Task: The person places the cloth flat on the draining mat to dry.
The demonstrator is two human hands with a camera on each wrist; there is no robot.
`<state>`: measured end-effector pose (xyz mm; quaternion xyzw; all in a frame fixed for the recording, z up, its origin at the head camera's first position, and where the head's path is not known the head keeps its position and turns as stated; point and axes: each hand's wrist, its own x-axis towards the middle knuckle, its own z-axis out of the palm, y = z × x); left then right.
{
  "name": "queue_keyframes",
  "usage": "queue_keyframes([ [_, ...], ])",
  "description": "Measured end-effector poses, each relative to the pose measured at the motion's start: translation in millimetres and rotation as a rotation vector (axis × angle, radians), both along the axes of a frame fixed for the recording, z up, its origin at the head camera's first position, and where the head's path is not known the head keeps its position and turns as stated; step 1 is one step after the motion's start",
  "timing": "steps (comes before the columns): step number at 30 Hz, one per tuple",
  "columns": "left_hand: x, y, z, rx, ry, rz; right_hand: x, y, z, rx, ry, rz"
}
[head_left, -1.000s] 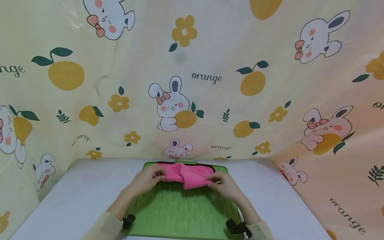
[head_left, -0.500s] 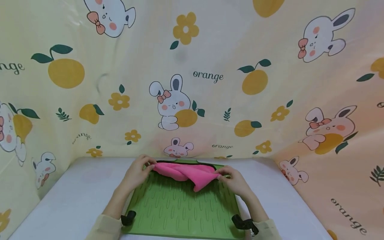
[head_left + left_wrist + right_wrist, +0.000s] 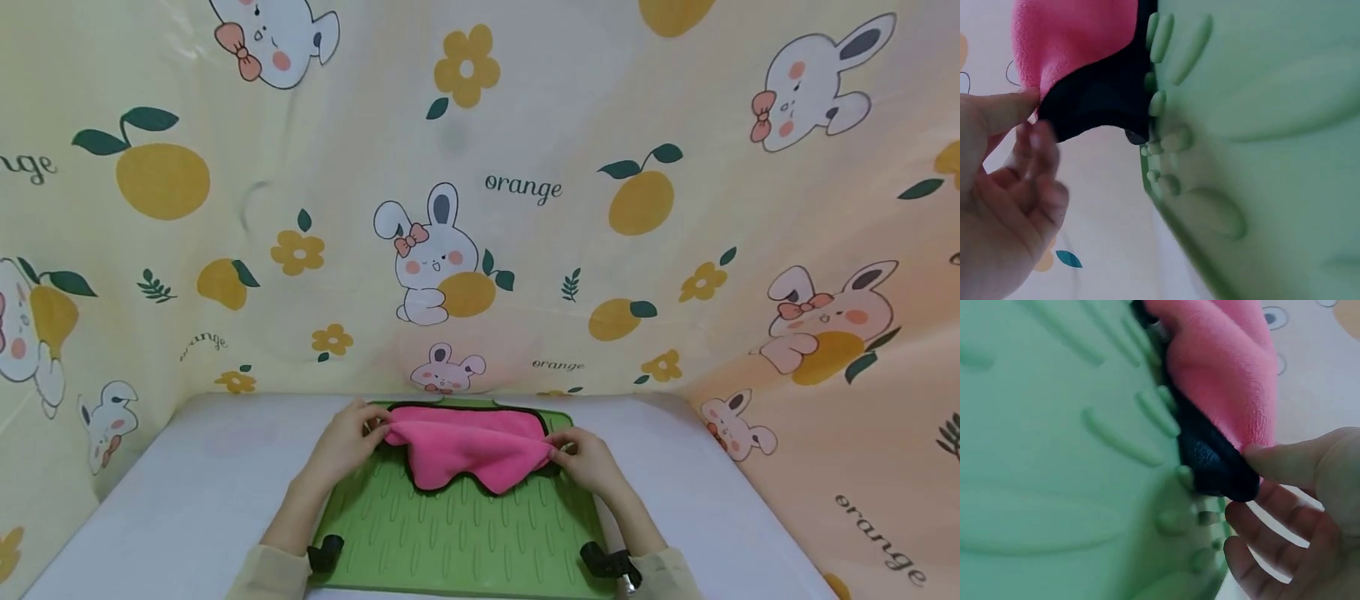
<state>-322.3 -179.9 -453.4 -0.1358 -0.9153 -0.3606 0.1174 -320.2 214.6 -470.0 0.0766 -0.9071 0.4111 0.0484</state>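
A pink fleece cloth [image 3: 472, 454] with black edging spreads over the far end of a green board [image 3: 457, 550] with raised oval ribs. Its upper part is folded across, and two rounded lobes with a notch between them hang toward me. At the cloth's left end my left hand [image 3: 339, 450] pinches the fabric between thumb and fingers. My right hand [image 3: 591, 460] holds the right end the same way. Both wrist views show a black underside [image 3: 1100, 103] below the pink fleece, with the thumb on the pink side.
The green board lies on a white tabletop [image 3: 195, 483]. Behind and at both sides stand cream walls [image 3: 525, 275] printed with rabbits and oranges. A black strap mount [image 3: 326, 552] sits on each wrist.
The cloth has been spread from a crumpled bundle to a wider, flatter shape with its lobed edge showing. Both hands first moved apart, each pinching an end.
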Motion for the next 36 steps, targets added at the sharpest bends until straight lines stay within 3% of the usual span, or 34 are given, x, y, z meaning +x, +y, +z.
queue_keyframes([
  [9,2.1,9.7,0.4,-0.036,-0.124,-0.072,-1.6,6,-2.8,0.018,-0.03,0.03],
  [19,3.3,7.2,4.4,0.023,-0.155,-0.07,0.4,2,14.8,-0.015,0.104,0.034],
  [25,7.6,10.9,12.0,0.06,-0.116,-0.152,13.1,-13,28.2,-0.054,0.163,0.144],
  [33,13.2,20.6,13.7,0.01,-0.042,-0.291,24.2,-35,27.8,0.06,0.201,0.356],
  [36,14.5,23.6,11.7,-0.019,-0.029,-0.307,25.7,-41,23.6,0.097,0.189,0.408],
])
